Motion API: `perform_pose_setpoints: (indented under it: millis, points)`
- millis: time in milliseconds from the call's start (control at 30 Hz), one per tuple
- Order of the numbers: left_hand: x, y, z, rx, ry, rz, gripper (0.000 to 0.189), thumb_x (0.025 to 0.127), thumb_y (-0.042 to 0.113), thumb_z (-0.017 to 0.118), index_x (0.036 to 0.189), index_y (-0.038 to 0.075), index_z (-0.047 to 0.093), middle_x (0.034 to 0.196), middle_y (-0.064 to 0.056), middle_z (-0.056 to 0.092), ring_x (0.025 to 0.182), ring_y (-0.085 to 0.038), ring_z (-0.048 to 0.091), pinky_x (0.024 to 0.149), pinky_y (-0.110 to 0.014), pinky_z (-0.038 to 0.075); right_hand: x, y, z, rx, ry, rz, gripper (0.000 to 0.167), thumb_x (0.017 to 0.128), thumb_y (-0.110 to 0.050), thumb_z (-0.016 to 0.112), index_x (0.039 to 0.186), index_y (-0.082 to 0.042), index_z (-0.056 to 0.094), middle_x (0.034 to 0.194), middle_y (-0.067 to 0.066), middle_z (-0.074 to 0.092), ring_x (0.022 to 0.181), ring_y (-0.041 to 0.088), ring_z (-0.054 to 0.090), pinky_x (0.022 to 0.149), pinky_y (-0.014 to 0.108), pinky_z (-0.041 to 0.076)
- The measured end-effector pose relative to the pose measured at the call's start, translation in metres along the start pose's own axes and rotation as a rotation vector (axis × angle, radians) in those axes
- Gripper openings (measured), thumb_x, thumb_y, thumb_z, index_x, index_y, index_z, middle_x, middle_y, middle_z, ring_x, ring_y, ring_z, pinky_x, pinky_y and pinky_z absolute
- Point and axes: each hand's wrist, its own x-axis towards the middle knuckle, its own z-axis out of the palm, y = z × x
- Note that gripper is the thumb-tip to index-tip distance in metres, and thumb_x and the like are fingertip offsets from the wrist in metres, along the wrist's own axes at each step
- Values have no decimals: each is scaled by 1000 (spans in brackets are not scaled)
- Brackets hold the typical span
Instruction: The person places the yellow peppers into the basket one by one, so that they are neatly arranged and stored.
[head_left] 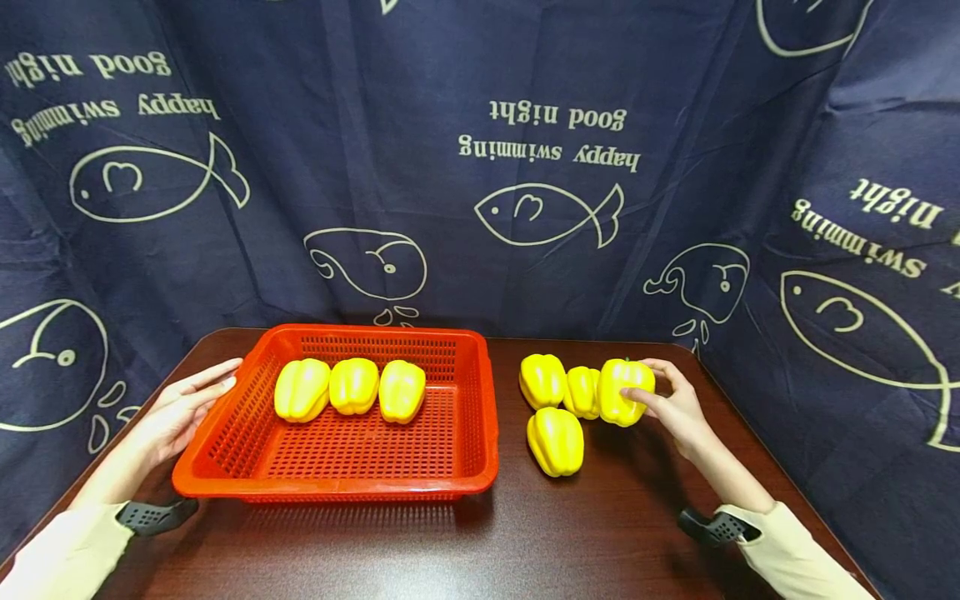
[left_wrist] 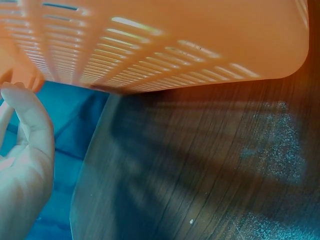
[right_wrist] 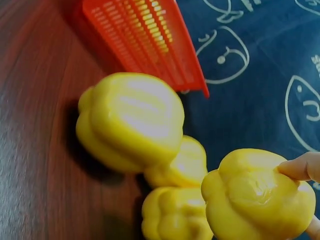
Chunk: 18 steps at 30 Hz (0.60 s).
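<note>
Cream sleeves lie over a dark brown wooden bench. The left hand rests its grip, nearly straight-fingered, against the side of a red rectangular slotted plastic basket, seemingly to steady it; three glossy yellow bell peppers sit side by side within. The right hand pinches another yellow pepper between thumb and fingers, likely because its rounded sides slip easily, beside three loose peppers.
</note>
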Motion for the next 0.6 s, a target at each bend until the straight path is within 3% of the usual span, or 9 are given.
perform_pose_setpoints:
  millis: [100, 167, 233, 367, 600]
  points:
    - [0, 1, 1, -32, -19, -7, 48, 102, -3, 33, 124, 25, 65, 114, 6, 70, 96, -11, 70, 77, -27, 58, -7, -23, 15, -7, 1, 25, 53, 81, -13, 75, 127, -9, 49, 118, 3, 45, 83, 3, 62, 68, 24, 58]
    - [0, 0, 1, -42, -28, -5, 48, 102, -3, 32, 125, 25, 65, 114, 6, 70, 97, -12, 70, 77, -28, 58, -15, -50, 27, -81, 4, 87, 57, 83, -13, 73, 130, -4, 42, 121, 7, 41, 83, 0, 59, 71, 22, 57]
    - [0, 0, 1, -39, -26, -3, 48, 102, -3, 32, 125, 25, 65, 114, 6, 70, 96, -12, 70, 77, -28, 59, -18, -61, 36, -83, 2, 101, 58, 85, -8, 70, 133, 0, 38, 126, 10, 40, 82, -2, 59, 71, 20, 57]
    - [0, -1, 0, -13, -14, 7, 48, 102, -3, 33, 124, 25, 65, 114, 8, 70, 96, -10, 69, 77, -26, 58, -18, -70, 47, -80, -14, 98, 58, 85, -7, 68, 134, 0, 37, 131, 13, 39, 82, -3, 59, 71, 19, 56]
    - [0, 0, 0, -31, -4, -4, 48, 102, -3, 33, 123, 25, 66, 113, 6, 71, 95, -12, 70, 76, -27, 59, -16, -84, 66, -68, -45, 99, 54, 85, -10, 68, 131, -4, 41, 125, 8, 43, 86, 3, 57, 72, 22, 54]
